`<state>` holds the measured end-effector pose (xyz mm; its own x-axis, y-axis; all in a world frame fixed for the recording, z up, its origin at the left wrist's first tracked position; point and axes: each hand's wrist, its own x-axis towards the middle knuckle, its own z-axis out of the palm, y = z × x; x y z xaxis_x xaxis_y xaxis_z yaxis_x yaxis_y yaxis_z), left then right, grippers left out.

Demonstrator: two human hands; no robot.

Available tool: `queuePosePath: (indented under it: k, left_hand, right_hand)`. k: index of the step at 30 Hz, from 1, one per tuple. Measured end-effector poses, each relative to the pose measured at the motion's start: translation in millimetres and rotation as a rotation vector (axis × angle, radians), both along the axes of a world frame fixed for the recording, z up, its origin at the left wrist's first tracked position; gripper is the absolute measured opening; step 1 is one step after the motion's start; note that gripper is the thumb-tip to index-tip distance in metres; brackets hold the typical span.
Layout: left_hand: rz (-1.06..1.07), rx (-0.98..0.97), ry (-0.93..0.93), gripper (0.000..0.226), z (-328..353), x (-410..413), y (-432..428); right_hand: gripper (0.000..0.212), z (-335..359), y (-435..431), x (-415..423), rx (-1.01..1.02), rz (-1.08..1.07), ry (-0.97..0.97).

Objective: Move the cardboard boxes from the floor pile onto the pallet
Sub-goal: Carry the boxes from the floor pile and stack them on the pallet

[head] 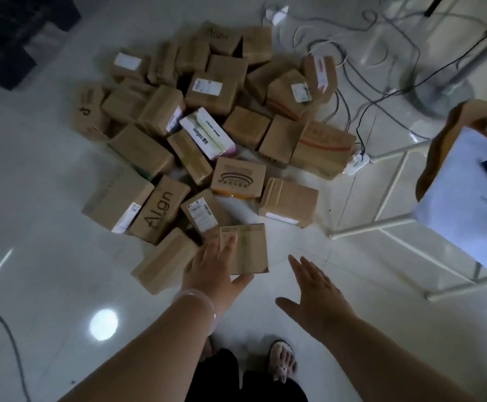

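Observation:
A pile of several brown cardboard boxes [196,126] lies on the glossy white floor in the middle of the view. At its near edge is a small cardboard box [248,245]. My left hand [210,265] grips it, fingers laid over its left side and thumb along its near edge. My right hand [314,288] hovers to the right of that box with its fingers spread, apart from it and holding nothing. A dark slatted stack that looks like the pallet [7,39] sits in the far left corner.
Loose cables [361,91] and a white power strip [358,162] lie right of the pile. A fan base [439,94] stands at the back right. A white-framed stand [381,224] carries paper and a pen [474,204]. My sandalled foot [283,364] is below.

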<state>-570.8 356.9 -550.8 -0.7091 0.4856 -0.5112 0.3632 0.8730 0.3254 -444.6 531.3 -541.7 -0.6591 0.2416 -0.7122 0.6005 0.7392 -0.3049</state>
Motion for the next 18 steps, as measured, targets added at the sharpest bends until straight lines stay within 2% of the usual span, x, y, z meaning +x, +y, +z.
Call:
queuePosePath:
  k: [8,14,18]
  left_hand:
    - [0.113,-0.011,-0.117,0.086,-194,-36,-6]
    - [0.175,0.089,-0.143,0.095,-280,-49,9]
    - [0.303,0.171,-0.137,0.112,-309,-50,14]
  right_hand:
    - [0.094,-194,4,-66,-0.045,-0.138,0.023]
    - [0.096,-292,-2,-81,-0.125,-0.091,0.081]
    - [0.108,-320,0,-93,-0.384,-0.462,0.144]
